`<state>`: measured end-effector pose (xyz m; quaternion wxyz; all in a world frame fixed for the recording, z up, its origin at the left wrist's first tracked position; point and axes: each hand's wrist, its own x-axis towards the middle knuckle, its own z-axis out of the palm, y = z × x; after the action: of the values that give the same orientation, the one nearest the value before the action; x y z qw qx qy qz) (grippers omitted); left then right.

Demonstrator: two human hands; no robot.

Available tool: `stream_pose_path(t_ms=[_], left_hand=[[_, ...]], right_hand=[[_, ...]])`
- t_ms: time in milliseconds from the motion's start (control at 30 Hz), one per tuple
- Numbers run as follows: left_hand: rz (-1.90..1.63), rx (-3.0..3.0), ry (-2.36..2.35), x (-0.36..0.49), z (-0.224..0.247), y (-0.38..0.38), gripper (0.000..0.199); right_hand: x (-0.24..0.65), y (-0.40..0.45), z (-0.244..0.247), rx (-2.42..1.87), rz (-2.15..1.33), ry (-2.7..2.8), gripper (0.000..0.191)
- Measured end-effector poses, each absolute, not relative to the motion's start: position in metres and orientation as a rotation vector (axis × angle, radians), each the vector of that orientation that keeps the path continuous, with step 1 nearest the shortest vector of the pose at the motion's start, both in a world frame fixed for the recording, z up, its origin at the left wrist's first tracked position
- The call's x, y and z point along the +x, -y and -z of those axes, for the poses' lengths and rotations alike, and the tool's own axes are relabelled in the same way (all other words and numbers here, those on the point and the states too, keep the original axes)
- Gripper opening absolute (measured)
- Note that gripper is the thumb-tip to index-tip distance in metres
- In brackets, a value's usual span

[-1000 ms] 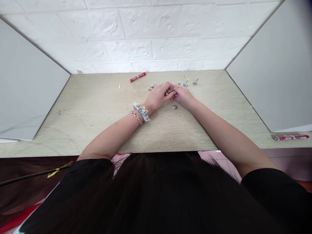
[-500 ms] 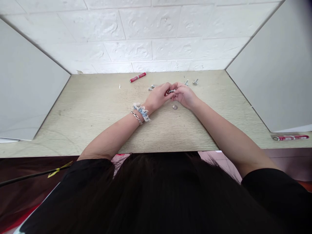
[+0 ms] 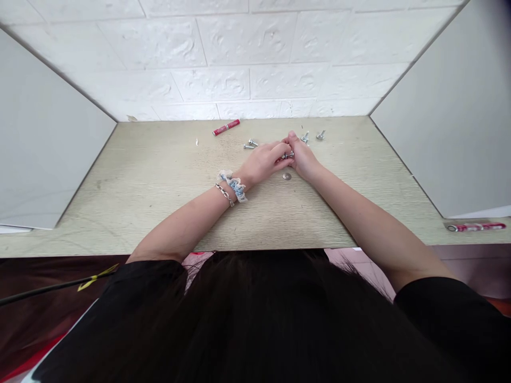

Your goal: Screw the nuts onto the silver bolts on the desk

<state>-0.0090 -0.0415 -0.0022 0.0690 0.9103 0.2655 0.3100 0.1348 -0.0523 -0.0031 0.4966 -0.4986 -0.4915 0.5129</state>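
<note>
Between my two hands is a small silver bolt [image 3: 287,155]. My left hand [image 3: 266,160], with a scrunchie and a chain bracelet at its wrist, pinches the bolt between thumb and fingers. My right hand [image 3: 304,158] meets it from the right, its fingers curled and partly hidden; whether it grips the bolt too is unclear. Just below the hands a round metal washer [image 3: 287,176] lies flat on the table [image 3: 167,175]. Two silver bolts [image 3: 250,144] lie beyond my left hand. More bolts [image 3: 305,138] and another bolt [image 3: 321,135] sit past my right hand.
A red tube [image 3: 226,127] lies near the white brick wall [image 3: 223,42]. A second red tube [image 3: 476,227] rests at the right front edge. Grey panels stand at the left [image 3: 51,127] and right [image 3: 447,117]. A small white scrap [image 3: 197,142] lies left of centre.
Both hands have shifted slightly; my left hand moved a little right, and my right thumb has lifted. The bolt between them has turned and moved slightly right.
</note>
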Motion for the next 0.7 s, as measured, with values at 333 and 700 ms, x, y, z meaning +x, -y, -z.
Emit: stream_pose_path(t_ms=[333, 700], left_hand=[[-1.022, 2.759, -0.820, -0.0107, 0.0068, 0.0368, 0.017], [-1.018, 2.644, -0.944, -0.0108, 0.0019, 0.0386, 0.016]], right_hand=[[0.1345, 0.0472, 0.0063, -1.246, -1.299, 1.215, 0.061], [0.1367, 0.0459, 0.0086, -1.232, -1.305, 1.247, 0.048]])
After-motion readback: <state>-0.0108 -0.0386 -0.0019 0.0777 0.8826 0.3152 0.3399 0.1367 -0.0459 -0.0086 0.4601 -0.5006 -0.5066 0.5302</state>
